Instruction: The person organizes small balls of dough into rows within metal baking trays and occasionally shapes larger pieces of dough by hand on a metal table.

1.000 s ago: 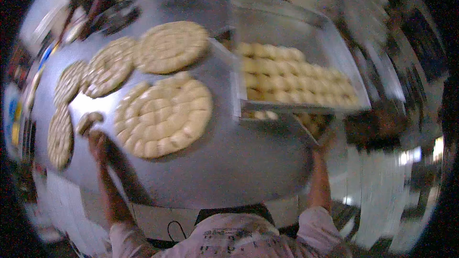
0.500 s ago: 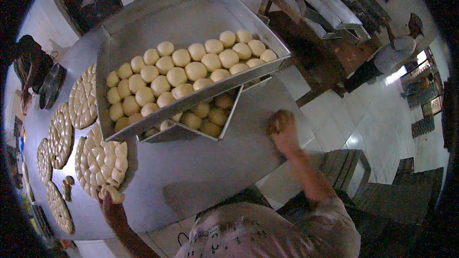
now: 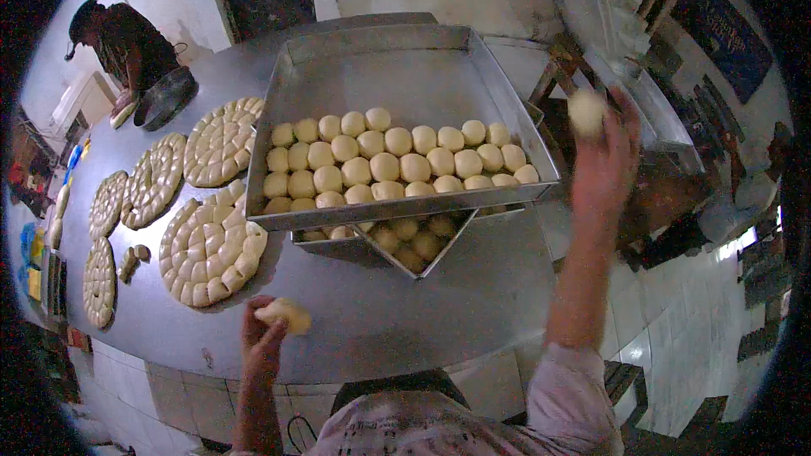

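Observation:
My left hand (image 3: pixel 263 336) pinches a pale dough piece (image 3: pixel 287 316) over the metal table, just in front of a round slab of scored dough (image 3: pixel 211 249). Raised past the tray's right end, my right hand (image 3: pixel 610 156) holds a round dough ball (image 3: pixel 586 113) at its fingertips. Between the hands sits a deep metal tray (image 3: pixel 380 46) with rows of dough balls (image 3: pixel 385 166) filling its near part; its far part is bare metal. It rests on other trays set askew, one with darker-looking dough balls (image 3: pixel 405 241) in its exposed corner.
More scored dough rounds (image 3: pixel 155 179) lie along the table's left side, beside a few small dough scraps (image 3: pixel 131 262). A co-worker (image 3: pixel 127 51) bends over the far left end near a dark round pan (image 3: pixel 166 99). Racks and a wooden stand (image 3: pixel 553 76) stand at right.
My right hand has risen from the table's right side to beside the tray, now with a dough ball. My left hand has drawn a dough piece away from the scored round. The view has swung left.

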Available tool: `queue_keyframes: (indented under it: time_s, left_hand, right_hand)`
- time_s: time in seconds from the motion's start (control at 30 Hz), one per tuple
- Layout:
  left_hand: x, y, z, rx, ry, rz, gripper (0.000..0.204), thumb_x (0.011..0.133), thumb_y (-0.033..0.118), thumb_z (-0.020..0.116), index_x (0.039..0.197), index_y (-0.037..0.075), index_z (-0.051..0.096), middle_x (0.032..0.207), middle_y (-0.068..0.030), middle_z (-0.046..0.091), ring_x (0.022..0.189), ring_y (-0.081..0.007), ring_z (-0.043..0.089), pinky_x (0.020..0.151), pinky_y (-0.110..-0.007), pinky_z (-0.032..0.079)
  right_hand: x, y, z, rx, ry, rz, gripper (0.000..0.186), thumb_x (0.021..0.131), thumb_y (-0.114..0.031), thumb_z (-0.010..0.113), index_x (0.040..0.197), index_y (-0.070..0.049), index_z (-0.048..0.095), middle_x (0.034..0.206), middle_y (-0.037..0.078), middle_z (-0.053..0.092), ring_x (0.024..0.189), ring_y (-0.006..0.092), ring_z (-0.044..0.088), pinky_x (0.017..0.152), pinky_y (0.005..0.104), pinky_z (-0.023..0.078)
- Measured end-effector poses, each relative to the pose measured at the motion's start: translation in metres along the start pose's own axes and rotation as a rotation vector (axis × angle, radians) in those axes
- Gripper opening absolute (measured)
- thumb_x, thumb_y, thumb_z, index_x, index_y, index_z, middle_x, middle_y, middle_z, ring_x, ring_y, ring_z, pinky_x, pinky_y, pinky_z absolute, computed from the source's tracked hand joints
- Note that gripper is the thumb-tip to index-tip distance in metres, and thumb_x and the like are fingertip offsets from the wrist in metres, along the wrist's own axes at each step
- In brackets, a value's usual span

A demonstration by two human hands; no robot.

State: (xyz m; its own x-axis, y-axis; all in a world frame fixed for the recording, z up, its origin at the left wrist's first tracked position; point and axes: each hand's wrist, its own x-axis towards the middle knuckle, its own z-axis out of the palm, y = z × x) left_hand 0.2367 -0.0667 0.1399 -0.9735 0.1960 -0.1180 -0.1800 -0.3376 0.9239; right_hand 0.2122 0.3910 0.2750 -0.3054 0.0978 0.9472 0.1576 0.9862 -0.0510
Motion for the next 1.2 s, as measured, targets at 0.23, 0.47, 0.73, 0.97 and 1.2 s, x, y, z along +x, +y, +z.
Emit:
queue_keyframes:
  time_s: [0.23, 0.47, 0.73, 0.97, 1.2]
  left_hand:
    - [0.002, 0.012, 0.032, 0.209, -0.065, 0.107, 0.032, 0.079, 0.003, 0.060, 0.108, 0.003, 0.047, 0.103, -0.0071, 0.052, 0.097, -0.0162, 0.050, 0.083, -0.029, 0.042]
    - [-0.005, 0.001, 0.010, 0.371, -0.300, 0.067, 0.027, 0.079, 0.001, 0.059, 0.105, 0.003, 0.052, 0.103, -0.0098, 0.057, 0.095, -0.0178, 0.054, 0.080, -0.031, 0.044]
    - [0.022, -0.013, -0.081, 0.355, -0.026, 0.022, 0.011, 0.085, 0.009, 0.055, 0.094, 0.007, 0.049, 0.083, -0.0045, 0.053, 0.080, -0.0134, 0.052, 0.073, -0.028, 0.044]
    - [0.017, -0.063, -0.028, 0.174, -0.431, -0.320, 0.033, 0.072, -0.005, 0.064, 0.088, 0.011, 0.040, 0.081, 0.0010, 0.042, 0.069, -0.0080, 0.041, 0.060, -0.022, 0.036]
    - [0.012, -0.018, 0.037, 0.388, -0.389, -0.418, 0.033, 0.076, -0.002, 0.062, 0.100, 0.008, 0.043, 0.087, -0.0032, 0.049, 0.082, -0.0140, 0.052, 0.072, -0.025, 0.044]
  right_hand:
    - [0.001, -0.087, 0.123, 0.610, -0.742, 0.230, 0.021, 0.085, -0.021, 0.052, 0.097, -0.004, 0.056, 0.100, 0.014, 0.058, 0.091, 0.0282, 0.056, 0.080, 0.0383, 0.045]
    - [-0.132, -0.243, -0.063, 1.307, -1.104, 0.457, 0.047, 0.084, -0.014, 0.057, 0.128, -0.007, 0.041, 0.117, 0.012, 0.051, 0.107, 0.0217, 0.050, 0.090, 0.0325, 0.040]
    - [-0.244, -0.102, -0.120, 0.008, -1.000, 0.180, 0.036, 0.084, -0.022, 0.054, 0.118, -0.008, 0.052, 0.114, 0.014, 0.052, 0.108, 0.0292, 0.046, 0.094, 0.0416, 0.032]
    - [-0.233, -0.103, -0.044, -0.035, -0.799, 0.367, 0.041, 0.079, -0.027, 0.057, 0.110, -0.001, 0.049, 0.110, 0.020, 0.049, 0.106, 0.0360, 0.044, 0.094, 0.0499, 0.030]
    - [-0.211, -0.024, -0.050, -0.196, -0.888, 0.270, 0.026, 0.075, -0.019, 0.061, 0.093, -0.001, 0.054, 0.105, 0.019, 0.052, 0.106, 0.0354, 0.045, 0.098, 0.0462, 0.029]
